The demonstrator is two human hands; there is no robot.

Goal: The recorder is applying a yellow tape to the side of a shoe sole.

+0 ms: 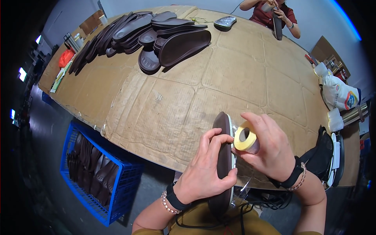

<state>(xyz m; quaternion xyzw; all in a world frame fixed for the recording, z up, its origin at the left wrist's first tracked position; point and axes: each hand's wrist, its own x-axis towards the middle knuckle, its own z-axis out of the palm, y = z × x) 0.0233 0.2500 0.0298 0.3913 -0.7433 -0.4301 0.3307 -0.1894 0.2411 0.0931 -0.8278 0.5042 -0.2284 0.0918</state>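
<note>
Over the cardboard table [243, 74], left fingers [213, 143] curl round a brown sole [224, 156], right fingers [260, 127] clasp a tape roll [245, 137]

Head camera looks steeply down, close over the cardboard-covered table [176, 98].

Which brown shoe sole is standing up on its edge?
The brown sole in the left hand. It stands on edge; the piled soles lie flat.

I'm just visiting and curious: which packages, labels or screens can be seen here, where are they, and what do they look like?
White bag: right table edge, rounded, with a red, blue and yellow round label.
Orange bag: far left corner of the table, crumpled.
Lit screens: far left in the dark, small bright rectangles.
Blue crate: on the floor at left, holding dark soles.
</note>
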